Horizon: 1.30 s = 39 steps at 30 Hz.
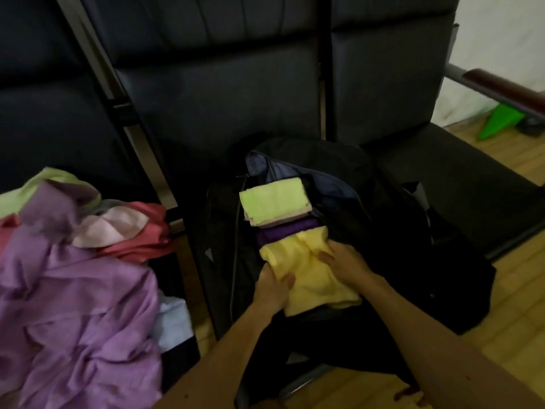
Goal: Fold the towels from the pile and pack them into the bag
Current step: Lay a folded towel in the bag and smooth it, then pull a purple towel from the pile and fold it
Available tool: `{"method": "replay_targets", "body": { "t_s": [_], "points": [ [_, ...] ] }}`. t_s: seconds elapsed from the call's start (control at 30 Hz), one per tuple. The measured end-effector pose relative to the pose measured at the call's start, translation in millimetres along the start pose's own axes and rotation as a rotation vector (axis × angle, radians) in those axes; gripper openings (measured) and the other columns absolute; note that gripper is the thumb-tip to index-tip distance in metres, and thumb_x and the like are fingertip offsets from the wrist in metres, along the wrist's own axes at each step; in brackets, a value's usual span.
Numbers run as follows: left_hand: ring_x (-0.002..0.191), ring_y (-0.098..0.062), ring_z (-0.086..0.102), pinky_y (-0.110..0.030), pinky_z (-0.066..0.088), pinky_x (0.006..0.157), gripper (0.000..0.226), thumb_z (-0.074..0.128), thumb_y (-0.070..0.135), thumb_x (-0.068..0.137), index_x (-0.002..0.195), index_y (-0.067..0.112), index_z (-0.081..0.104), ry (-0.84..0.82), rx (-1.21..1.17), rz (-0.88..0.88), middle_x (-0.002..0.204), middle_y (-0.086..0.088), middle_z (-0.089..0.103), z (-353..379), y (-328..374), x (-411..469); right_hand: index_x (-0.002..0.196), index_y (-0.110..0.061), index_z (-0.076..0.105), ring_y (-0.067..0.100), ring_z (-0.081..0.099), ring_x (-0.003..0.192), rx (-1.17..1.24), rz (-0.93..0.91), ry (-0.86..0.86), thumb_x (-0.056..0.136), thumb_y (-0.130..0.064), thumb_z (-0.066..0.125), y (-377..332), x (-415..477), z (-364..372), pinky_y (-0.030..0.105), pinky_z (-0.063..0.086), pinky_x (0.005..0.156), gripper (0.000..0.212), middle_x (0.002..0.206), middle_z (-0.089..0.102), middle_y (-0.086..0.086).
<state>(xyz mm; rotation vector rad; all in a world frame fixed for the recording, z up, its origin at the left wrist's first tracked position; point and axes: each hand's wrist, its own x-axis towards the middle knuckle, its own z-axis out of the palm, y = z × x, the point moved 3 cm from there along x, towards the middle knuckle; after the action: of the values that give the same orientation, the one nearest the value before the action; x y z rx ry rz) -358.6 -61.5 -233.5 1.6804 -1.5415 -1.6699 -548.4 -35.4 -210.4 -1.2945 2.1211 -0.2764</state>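
An open black bag [418, 261] lies on the floor in front of dark chairs. Inside it sit a folded light-green towel [272, 199] on a pale pink one, a folded purple towel [283, 231] below them, and a folded yellow towel [312, 273] nearest me. My left hand [272, 287] grips the yellow towel's left edge, thumb on top. My right hand [345, 261] holds its right side, fingers curled over the fabric. The pile of unfolded towels [73, 278], mostly lilac with red, pink and green ones, lies at the left.
Dark padded chairs [221, 84] with metal frames stand behind the bag and the pile. A chair armrest [501, 84] and a green object [501, 122] are at the far right. Wooden floor [516, 305] shows to the right of the bag.
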Motion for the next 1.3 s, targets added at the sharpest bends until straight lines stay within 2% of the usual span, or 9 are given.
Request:
{"method": "replay_targets", "body": {
  "t_s": [0.3,0.43,0.57,0.63,0.77,0.87,1.1,1.17,1.3],
  "points": [
    [0.121,-0.029,0.055,-0.029,0.043,0.095,0.053,0.07,0.019,0.089,0.135,0.01,0.046,0.041,0.055,-0.144,0.13,-0.009,0.058,0,-5,-16,0.149,-0.006,0.027,0.04,0.04,0.135,0.03,0.207,-0.017,0.098,-0.038,0.054,8,-1,21,0.04,0.036,0.107,0.066,0.15,0.038,0.023],
    [0.103,-0.019,0.057,-0.029,0.048,0.084,0.049,0.072,0.02,0.087,0.13,0.017,0.048,0.062,-0.034,-0.125,0.117,-0.002,0.059,-21,9,-28,0.15,-0.004,0.021,0.042,0.037,0.136,-0.042,0.155,0.04,0.095,-0.036,0.06,-16,-19,3,0.044,0.036,0.108,0.075,0.151,0.033,0.024],
    [0.089,-0.021,0.066,-0.041,0.058,0.085,0.047,0.076,0.025,0.082,0.122,0.013,0.056,0.123,-0.105,0.043,0.095,-0.002,0.067,-78,43,-57,0.133,-0.009,0.052,0.031,0.05,0.124,-0.031,-0.079,0.155,0.096,-0.033,0.059,-69,-66,-19,0.036,0.04,0.099,0.044,0.135,0.054,0.013],
    [0.073,-0.02,0.066,-0.036,0.058,0.07,0.024,0.069,0.009,0.09,0.112,0.008,0.059,0.152,-0.203,0.168,0.083,-0.006,0.066,-117,58,-86,0.117,-0.013,0.064,0.022,0.057,0.113,0.112,-0.195,0.192,0.096,-0.031,0.059,-106,-103,-20,0.033,0.043,0.094,0.028,0.12,0.064,0.004],
    [0.052,-0.012,0.064,-0.023,0.053,0.048,0.012,0.06,-0.001,0.094,0.087,0.009,0.061,0.242,-0.244,0.381,0.067,-0.004,0.066,-197,49,-153,0.103,-0.015,0.07,0.011,0.066,0.087,0.373,-0.4,0.188,0.093,-0.026,0.065,-166,-172,16,0.028,0.052,0.08,0.015,0.095,0.071,-0.002],
    [0.049,-0.013,0.063,-0.025,0.053,0.046,0.011,0.066,0.002,0.091,0.081,0.007,0.063,0.395,-0.178,0.321,0.061,-0.004,0.065,-252,-19,-192,0.098,-0.014,0.07,0.011,0.068,0.079,0.445,-0.457,0.124,0.089,-0.02,0.069,-199,-201,86,0.031,0.055,0.076,0.011,0.09,0.073,-0.002],
    [0.056,-0.01,0.065,-0.028,0.053,0.056,0.017,0.078,0.011,0.081,0.075,0.022,0.067,0.456,0.188,0.06,0.064,0.003,0.069,-296,-174,-217,0.099,-0.021,0.067,0.019,0.068,0.092,0.312,-0.354,-0.091,0.085,-0.021,0.067,-236,-217,231,0.035,0.053,0.08,0.014,0.099,0.073,-0.003],
    [0.072,-0.01,0.066,-0.029,0.054,0.07,0.016,0.082,0.023,0.076,0.086,0.026,0.07,0.379,0.318,0.037,0.08,0.008,0.071,-288,-191,-218,0.101,-0.021,0.066,0.02,0.066,0.097,0.152,-0.364,-0.122,0.086,-0.023,0.066,-239,-214,250,0.034,0.052,0.08,0.016,0.103,0.071,-0.002],
    [0.101,-0.016,0.061,-0.028,0.047,0.083,0.052,0.081,0.039,0.072,0.119,0.021,0.068,0.204,0.61,0.118,0.113,0.0,0.064,-266,-204,-214,0.123,-0.022,0.062,0.024,0.052,0.121,-0.191,-0.413,-0.155,0.094,-0.024,0.054,-235,-206,278,0.035,0.047,0.093,0.03,0.135,0.054,0.002]
  ]
}}
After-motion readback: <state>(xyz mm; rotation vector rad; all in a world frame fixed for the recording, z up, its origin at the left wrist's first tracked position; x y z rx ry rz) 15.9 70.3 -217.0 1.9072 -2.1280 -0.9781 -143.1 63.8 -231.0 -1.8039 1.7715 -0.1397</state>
